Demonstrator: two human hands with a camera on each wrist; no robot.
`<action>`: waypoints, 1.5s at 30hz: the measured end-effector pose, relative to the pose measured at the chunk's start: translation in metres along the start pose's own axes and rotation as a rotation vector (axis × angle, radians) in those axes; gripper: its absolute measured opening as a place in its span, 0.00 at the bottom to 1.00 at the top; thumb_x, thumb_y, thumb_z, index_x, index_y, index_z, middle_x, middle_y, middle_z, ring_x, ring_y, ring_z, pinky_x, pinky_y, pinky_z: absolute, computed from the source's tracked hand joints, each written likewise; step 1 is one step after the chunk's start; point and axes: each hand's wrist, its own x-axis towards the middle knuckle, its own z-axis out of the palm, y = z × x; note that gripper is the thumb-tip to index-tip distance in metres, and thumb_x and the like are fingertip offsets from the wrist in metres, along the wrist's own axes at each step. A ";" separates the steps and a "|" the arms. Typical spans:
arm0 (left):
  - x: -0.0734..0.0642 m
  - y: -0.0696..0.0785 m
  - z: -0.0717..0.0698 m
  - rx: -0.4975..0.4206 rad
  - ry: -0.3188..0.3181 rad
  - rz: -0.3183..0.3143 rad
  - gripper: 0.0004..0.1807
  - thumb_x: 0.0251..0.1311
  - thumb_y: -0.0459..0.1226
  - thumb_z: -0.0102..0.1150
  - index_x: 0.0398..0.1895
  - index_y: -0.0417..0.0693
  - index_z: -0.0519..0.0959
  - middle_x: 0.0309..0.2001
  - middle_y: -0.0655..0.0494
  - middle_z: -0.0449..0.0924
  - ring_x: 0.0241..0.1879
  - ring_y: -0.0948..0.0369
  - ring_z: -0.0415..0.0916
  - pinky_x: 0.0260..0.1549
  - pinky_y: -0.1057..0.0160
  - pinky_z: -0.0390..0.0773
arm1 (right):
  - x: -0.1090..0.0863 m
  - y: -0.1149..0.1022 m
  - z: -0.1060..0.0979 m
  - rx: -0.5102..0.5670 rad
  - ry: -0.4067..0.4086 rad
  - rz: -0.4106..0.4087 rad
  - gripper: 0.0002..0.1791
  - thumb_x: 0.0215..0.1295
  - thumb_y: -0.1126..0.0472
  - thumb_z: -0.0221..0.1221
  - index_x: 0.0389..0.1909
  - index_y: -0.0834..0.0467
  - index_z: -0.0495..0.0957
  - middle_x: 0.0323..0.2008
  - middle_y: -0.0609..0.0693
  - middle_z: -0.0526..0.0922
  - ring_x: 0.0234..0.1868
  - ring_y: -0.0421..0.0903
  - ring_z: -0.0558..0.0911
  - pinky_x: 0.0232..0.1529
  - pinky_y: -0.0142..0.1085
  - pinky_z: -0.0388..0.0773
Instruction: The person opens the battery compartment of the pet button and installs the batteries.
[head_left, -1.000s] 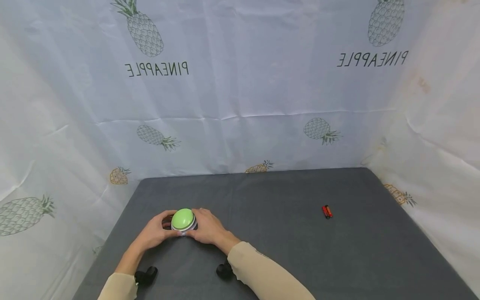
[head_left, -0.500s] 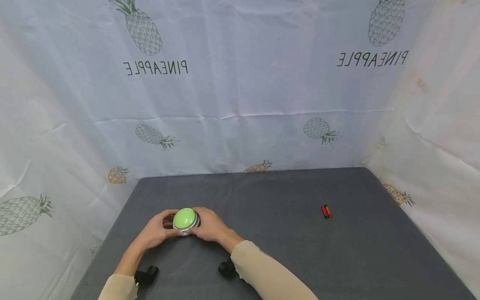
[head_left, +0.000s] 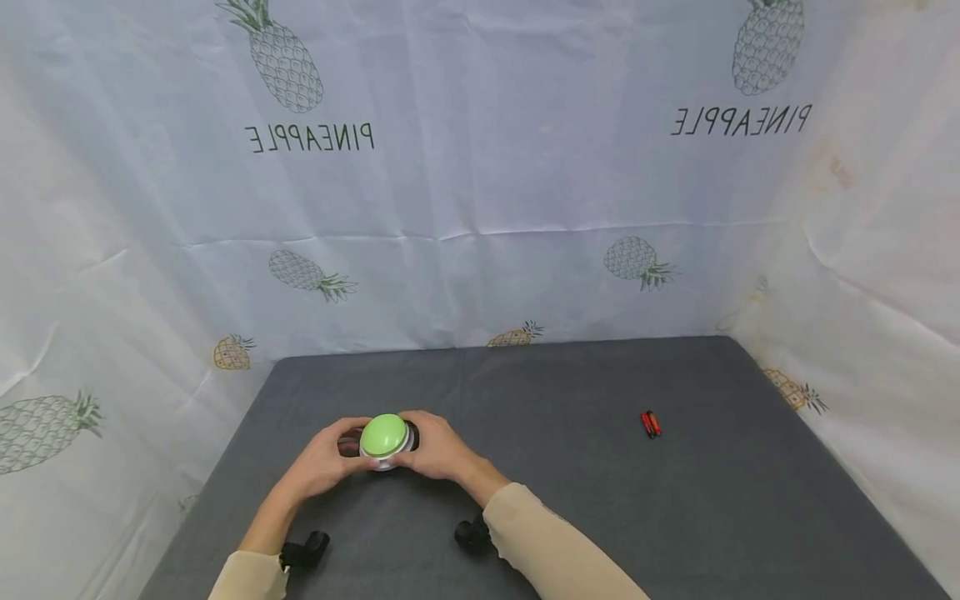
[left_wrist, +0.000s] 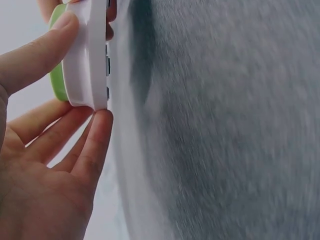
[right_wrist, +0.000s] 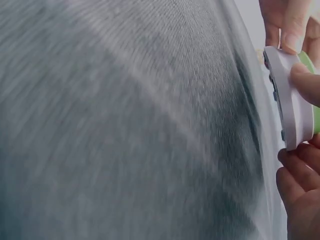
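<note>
Both hands hold a round push button (head_left: 383, 435) with a green dome and a white base. My left hand (head_left: 324, 460) grips its left side, the thumb on the near side of the base and the fingers round the far side. On the right side, my right hand (head_left: 442, 450) pinches it the same way. In the left wrist view the white base (left_wrist: 86, 55) shows small dark feet underneath, with a gap between it and the dark cloth. The button's base (right_wrist: 292, 100) is also apart from the cloth in the right wrist view.
Two red-and-black batteries (head_left: 651, 424) lie side by side on the right part of the dark grey table (head_left: 555, 500). A white curtain (head_left: 480, 183) printed with pineapples stands behind the table and along both sides. Black wrist cameras (head_left: 306, 550) sit at the wrists.
Both hands have carried the push button a short way to the right, keeping their hold on it. The batteries have stayed in place on the table.
</note>
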 end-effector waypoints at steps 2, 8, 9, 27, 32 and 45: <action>0.001 0.003 0.003 -0.001 0.003 0.010 0.39 0.53 0.45 0.78 0.66 0.40 0.73 0.57 0.44 0.76 0.53 0.48 0.79 0.50 0.47 0.79 | -0.003 0.003 -0.003 0.007 0.001 -0.003 0.37 0.62 0.46 0.71 0.69 0.54 0.72 0.63 0.49 0.78 0.62 0.46 0.77 0.60 0.42 0.74; 0.003 0.015 0.009 -0.004 0.004 0.018 0.38 0.54 0.47 0.77 0.66 0.43 0.74 0.57 0.47 0.77 0.52 0.50 0.79 0.50 0.49 0.79 | -0.010 0.010 -0.014 0.032 0.008 -0.016 0.38 0.62 0.45 0.70 0.70 0.53 0.71 0.65 0.49 0.76 0.64 0.48 0.75 0.61 0.46 0.73; 0.004 0.018 0.010 -0.005 0.004 0.020 0.38 0.54 0.47 0.77 0.66 0.43 0.74 0.57 0.47 0.77 0.52 0.50 0.79 0.50 0.49 0.79 | -0.012 0.011 -0.016 0.036 0.009 -0.016 0.38 0.63 0.45 0.70 0.71 0.53 0.71 0.65 0.50 0.76 0.64 0.48 0.75 0.62 0.46 0.73; 0.014 0.054 0.032 -0.003 -0.017 0.071 0.38 0.53 0.47 0.78 0.65 0.42 0.75 0.56 0.47 0.77 0.52 0.51 0.80 0.50 0.48 0.80 | -0.039 0.028 -0.049 0.094 0.038 -0.029 0.38 0.62 0.48 0.71 0.71 0.55 0.70 0.66 0.50 0.76 0.65 0.50 0.75 0.62 0.49 0.72; 0.017 0.063 0.039 0.002 -0.006 0.076 0.38 0.52 0.47 0.78 0.64 0.42 0.75 0.55 0.49 0.77 0.51 0.52 0.80 0.50 0.49 0.79 | -0.044 0.033 -0.059 0.118 0.037 -0.024 0.39 0.61 0.49 0.72 0.71 0.55 0.71 0.65 0.51 0.76 0.65 0.50 0.76 0.62 0.48 0.73; 0.026 0.083 0.059 -0.040 -0.018 0.118 0.37 0.52 0.46 0.79 0.64 0.44 0.76 0.56 0.52 0.77 0.51 0.54 0.79 0.50 0.50 0.79 | -0.061 0.048 -0.083 0.145 0.069 -0.020 0.38 0.60 0.49 0.73 0.70 0.56 0.72 0.64 0.52 0.77 0.64 0.52 0.77 0.61 0.51 0.73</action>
